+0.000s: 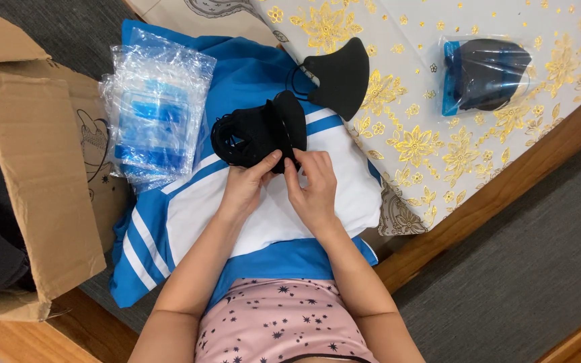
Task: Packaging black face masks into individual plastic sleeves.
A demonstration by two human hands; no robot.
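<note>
Both your hands are pinching the black masks [258,134] over the blue-and-white cloth [250,222], left hand [245,188] and right hand [314,188] side by side. Empty bags [156,117] sit just left, one mask [341,77] lies on the bench [438,148].

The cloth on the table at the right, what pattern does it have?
The white tablecloth has gold flowers, seen in the head view.
</note>
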